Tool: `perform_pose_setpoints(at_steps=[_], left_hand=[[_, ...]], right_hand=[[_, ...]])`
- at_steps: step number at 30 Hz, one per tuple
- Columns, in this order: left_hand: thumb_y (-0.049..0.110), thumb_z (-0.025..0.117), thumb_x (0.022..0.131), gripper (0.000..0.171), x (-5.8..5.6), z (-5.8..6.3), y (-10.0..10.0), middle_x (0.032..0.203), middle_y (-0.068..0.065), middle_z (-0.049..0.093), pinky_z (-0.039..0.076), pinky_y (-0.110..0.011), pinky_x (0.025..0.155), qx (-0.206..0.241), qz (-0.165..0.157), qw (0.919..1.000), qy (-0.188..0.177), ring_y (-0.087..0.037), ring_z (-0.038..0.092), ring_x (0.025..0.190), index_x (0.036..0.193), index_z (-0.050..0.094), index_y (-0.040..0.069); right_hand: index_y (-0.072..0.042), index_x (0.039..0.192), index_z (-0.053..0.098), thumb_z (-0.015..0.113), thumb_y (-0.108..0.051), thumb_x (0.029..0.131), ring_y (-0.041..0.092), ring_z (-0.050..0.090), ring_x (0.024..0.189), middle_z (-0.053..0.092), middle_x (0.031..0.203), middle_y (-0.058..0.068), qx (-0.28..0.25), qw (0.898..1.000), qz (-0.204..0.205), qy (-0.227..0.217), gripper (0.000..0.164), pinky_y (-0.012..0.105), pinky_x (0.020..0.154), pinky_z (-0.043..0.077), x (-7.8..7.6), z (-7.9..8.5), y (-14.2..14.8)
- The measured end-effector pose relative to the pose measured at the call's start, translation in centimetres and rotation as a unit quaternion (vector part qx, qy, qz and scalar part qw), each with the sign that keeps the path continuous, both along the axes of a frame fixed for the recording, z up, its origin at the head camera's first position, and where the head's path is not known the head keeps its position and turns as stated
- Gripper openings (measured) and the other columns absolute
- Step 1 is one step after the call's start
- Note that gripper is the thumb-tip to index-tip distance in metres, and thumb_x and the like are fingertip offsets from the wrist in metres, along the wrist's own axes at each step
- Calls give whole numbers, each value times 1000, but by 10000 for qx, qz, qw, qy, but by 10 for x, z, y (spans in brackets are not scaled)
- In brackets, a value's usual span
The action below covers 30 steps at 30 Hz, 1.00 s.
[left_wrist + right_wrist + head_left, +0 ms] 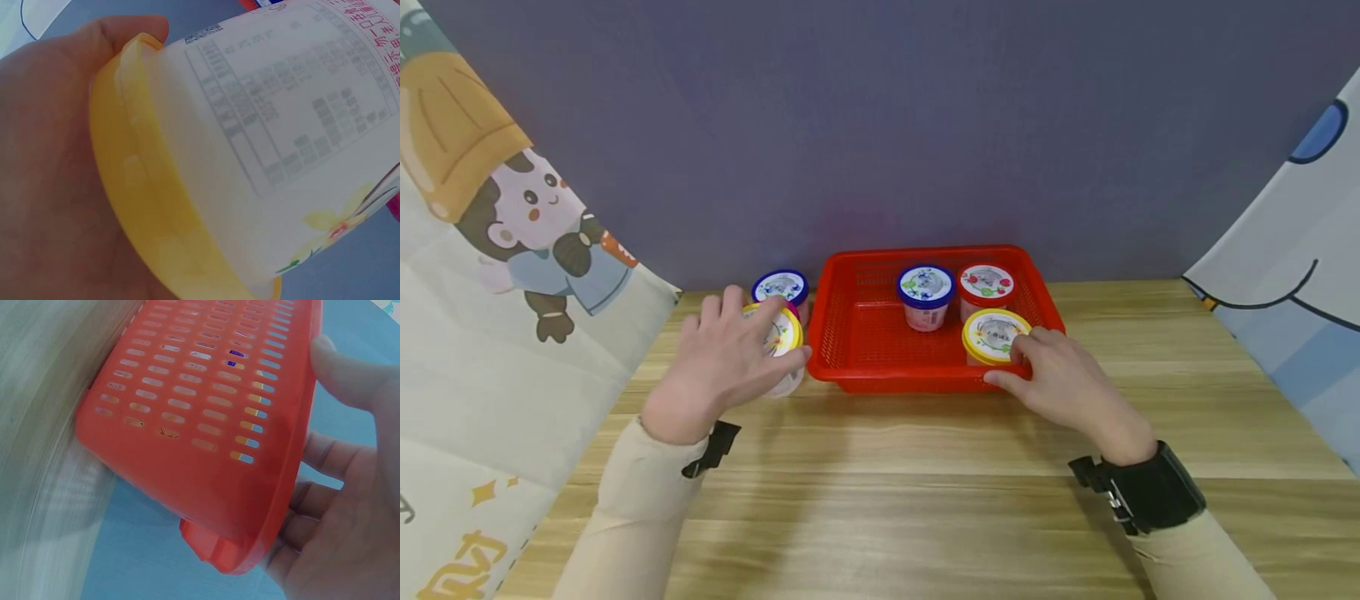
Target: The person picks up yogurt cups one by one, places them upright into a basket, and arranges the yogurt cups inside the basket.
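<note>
At the left of the basket, my left hand (722, 358) grips a yellow-lidded jelly cup (782, 333) from above. In the left wrist view the palm lies against the yellow lid (140, 169), and the white printed body (281, 119) points away from it. My right hand (1063, 375) holds the front rim of the red basket (895, 379) near its right corner. Its thumb is outside the rim, and its curled fingers reach over beside another yellow-lidded jelly cup (996, 336). The right wrist view shows the slotted basket wall (187, 394) and the thumb (350, 375) at the rim.
Inside the basket stand a blue-lidded cup (927, 287) and a red-lidded cup (987, 285). Outside, behind the left hand, is another blue-lidded cup (781, 285), with a magenta rim (793, 309) partly hidden nearby. A grey wall (880, 125) rises behind the wooden table (880, 500).
</note>
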<state>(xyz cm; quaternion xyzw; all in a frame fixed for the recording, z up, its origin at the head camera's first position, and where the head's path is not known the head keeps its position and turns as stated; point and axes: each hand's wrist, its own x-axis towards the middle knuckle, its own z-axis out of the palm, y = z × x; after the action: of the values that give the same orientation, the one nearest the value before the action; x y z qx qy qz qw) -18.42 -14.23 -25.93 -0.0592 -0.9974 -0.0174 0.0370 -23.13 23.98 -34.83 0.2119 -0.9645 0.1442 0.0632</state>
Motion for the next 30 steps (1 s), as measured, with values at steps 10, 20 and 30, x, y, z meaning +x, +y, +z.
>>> perform_pose_setpoints(at_steps=[10, 20, 30], left_hand=[[56, 54, 90, 65, -11, 20, 15, 123, -23, 42, 41, -58, 82, -1, -148, 9999, 64, -43, 40, 109, 144, 48, 20], [58, 55, 88, 64, -18, 36, 30, 124, -20, 43, 40, -57, 84, -32, -202, 9998, 17, -41, 40, 111, 142, 49, 24], [59, 53, 89, 68, -35, 41, 39, 127, -18, 41, 40, -55, 86, -18, -282, 9993, -234, -38, 39, 112, 147, 44, 25]], right_hand=[[-10, 89, 60, 74, -49, 88, 24, 52, 82, 55, 84, 4, 6, 10000, -17, -65, 42, 41, 71, 45, -1, 1, -1], [-10, 90, 61, 74, -49, 89, 25, 53, 84, 56, 87, 5, 30, 9999, -16, -139, 41, 43, 75, 46, 0, 3, 0], [-10, 90, 60, 74, -49, 89, 25, 53, 84, 57, 87, 5, 27, 9999, -8, -143, 42, 44, 75, 46, 0, 3, 1]])
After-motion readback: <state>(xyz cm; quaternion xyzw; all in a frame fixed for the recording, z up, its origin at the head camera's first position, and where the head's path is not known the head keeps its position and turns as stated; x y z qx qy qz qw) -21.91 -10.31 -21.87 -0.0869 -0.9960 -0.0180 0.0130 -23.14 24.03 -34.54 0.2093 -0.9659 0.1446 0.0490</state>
